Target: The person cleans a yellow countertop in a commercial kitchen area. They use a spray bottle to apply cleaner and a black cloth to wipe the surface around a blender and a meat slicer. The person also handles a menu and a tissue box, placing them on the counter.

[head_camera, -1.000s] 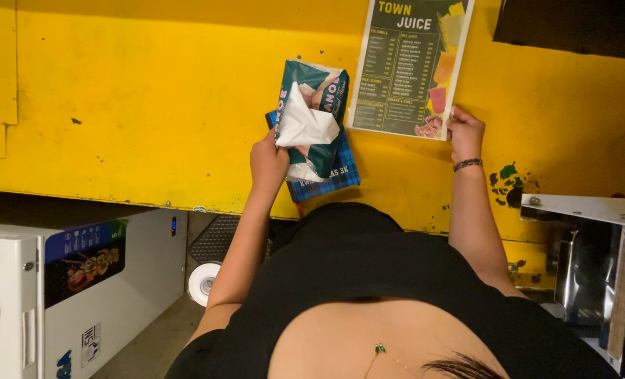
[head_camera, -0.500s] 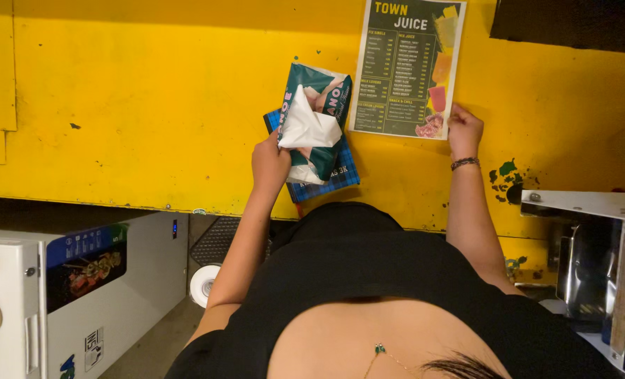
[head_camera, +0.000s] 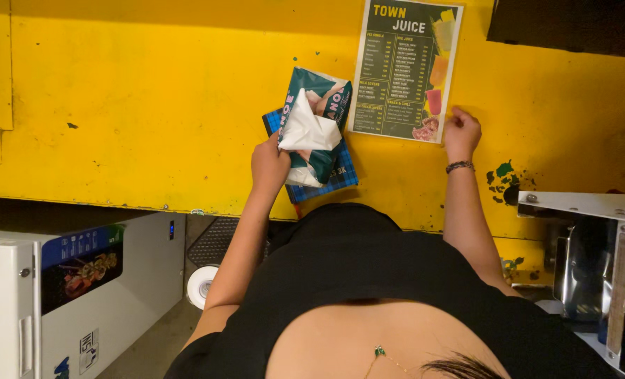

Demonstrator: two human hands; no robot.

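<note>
two hands at work on the yellow desk (head_camera: 151, 105). left hand (head_camera: 269, 163) pinching a white tissue (head_camera: 310, 130) at the green tissue pack (head_camera: 323, 119); right hand (head_camera: 461, 133), fingers curled, pressing the menu card (head_camera: 405, 67). best to pull slow, straight up, pack kept flat.

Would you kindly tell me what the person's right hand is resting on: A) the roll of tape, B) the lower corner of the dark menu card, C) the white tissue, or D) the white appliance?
B: the right hand lies at the lower corner of the dark menu card on the yellow counter, while the left hand is at the white tissue.
</note>
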